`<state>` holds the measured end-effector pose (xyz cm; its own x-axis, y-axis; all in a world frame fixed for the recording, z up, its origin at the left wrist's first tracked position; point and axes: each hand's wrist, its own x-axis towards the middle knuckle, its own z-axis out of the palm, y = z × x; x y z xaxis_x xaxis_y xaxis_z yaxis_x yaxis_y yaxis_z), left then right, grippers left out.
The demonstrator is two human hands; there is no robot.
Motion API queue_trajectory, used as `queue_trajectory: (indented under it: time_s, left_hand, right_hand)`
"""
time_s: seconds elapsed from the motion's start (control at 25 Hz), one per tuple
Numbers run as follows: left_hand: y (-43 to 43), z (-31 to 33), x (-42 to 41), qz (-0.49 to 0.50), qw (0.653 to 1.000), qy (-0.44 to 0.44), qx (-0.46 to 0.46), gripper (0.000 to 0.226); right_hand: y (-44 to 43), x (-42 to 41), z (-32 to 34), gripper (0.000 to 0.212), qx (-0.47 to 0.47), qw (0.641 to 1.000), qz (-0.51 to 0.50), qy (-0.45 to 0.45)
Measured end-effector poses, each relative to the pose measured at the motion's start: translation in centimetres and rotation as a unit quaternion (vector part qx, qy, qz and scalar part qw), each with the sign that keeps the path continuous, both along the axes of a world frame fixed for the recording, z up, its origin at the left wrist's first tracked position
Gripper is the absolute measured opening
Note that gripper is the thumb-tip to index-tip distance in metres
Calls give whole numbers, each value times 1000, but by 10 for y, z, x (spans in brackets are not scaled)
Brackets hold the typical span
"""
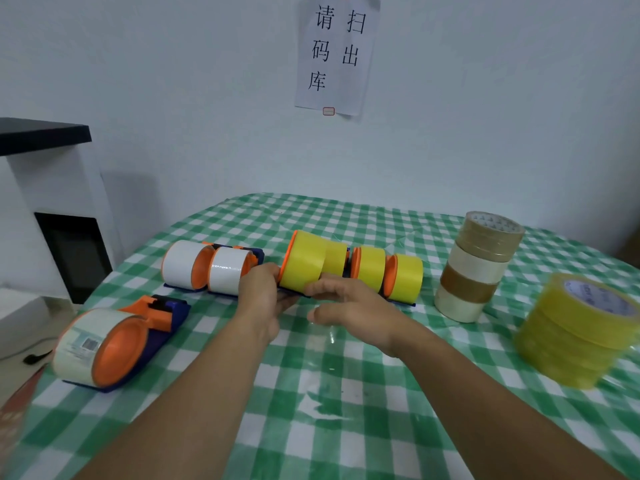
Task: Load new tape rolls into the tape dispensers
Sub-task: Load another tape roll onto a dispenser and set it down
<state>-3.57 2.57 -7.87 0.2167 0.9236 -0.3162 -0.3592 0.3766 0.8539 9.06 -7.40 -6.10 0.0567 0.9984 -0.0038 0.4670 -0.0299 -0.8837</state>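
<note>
A blue and orange dispenser carrying a yellow tape roll (303,259) sits mid-table. My left hand (261,299) grips its near left side at the base. My right hand (346,303) hovers just right of that roll, fingers loosely curled, holding nothing that I can see. Two more dispensers with yellow rolls (388,273) stand to the right. Two dispensers with white rolls (207,268) stand to the left. A dispenser with a pale roll (114,341) lies near the front left.
A stack of brown and cream tape rolls (476,268) stands at the right. A stack of clear yellowish rolls (581,330) sits nearer the right edge. The green checked tablecloth (329,393) covers the table. A white cabinet (52,209) stands left.
</note>
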Motion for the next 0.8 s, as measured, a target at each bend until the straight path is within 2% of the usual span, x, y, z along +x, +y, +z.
queue_trajectory:
  time_s: [0.16, 0.28, 0.4, 0.56, 0.64, 0.8]
  left_hand:
    - [5, -10, 3, 1, 999, -25, 20, 20]
    - [10, -17, 5, -15, 998, -41, 46, 40]
    - [14, -20, 9, -32, 996, 20, 84, 62]
    - [21, -17, 13, -48, 993, 44, 102, 62]
    - [31, -19, 18, -51, 992, 62, 98, 72]
    - [59, -36, 33, -46, 993, 81, 77, 93]
  right_hand:
    - [10, -3, 0, 37, -3, 1000, 0, 7]
    - [18, -7, 1, 36, -1, 1000, 8, -9]
    - [25, -8, 5, 33, 0, 1000, 16, -24]
    - [22, -3, 9, 31, 3, 999, 31, -17]
    - [16, 8, 12, 30, 19, 1000, 12, -13]
    - [-7, 37, 29, 27, 70, 994, -60, 56]
